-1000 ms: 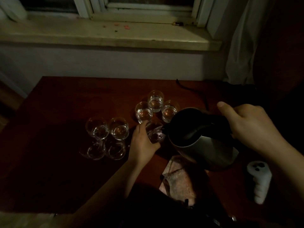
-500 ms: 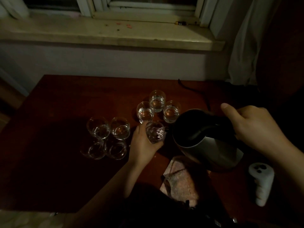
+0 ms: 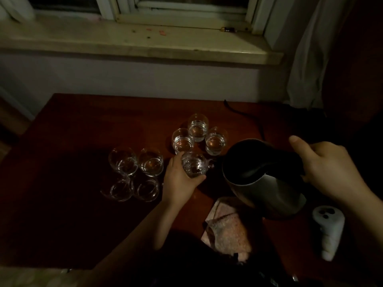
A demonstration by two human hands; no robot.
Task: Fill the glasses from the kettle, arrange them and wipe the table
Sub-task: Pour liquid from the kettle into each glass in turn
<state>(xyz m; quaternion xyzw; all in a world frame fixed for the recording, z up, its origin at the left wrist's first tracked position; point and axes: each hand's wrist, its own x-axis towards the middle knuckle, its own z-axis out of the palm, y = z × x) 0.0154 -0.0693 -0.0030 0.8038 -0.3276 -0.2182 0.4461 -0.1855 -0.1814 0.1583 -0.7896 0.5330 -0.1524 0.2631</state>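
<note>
My right hand (image 3: 329, 168) grips the black handle of a steel kettle (image 3: 263, 183), held tilted above the dark red table (image 3: 72, 125) with its spout toward a small glass (image 3: 194, 166). My left hand (image 3: 178, 183) is wrapped around that glass, just left of the spout. Three glasses holding water (image 3: 198, 129) stand in a cluster right behind it. Several more small glasses (image 3: 134, 172) sit in a square group to the left. A pinkish cloth (image 3: 228, 228) lies on the table below the kettle.
A white controller-like object (image 3: 329, 228) lies at the right near the table edge. A black cable (image 3: 242, 114) runs across the far right of the table. Behind the table is a wall with a window sill (image 3: 145, 44); a curtain (image 3: 306, 59) hangs at the right.
The kettle has drawn back to the right and tipped less, away from the held glass. My left hand still holds the same glass in nearly the same spot.
</note>
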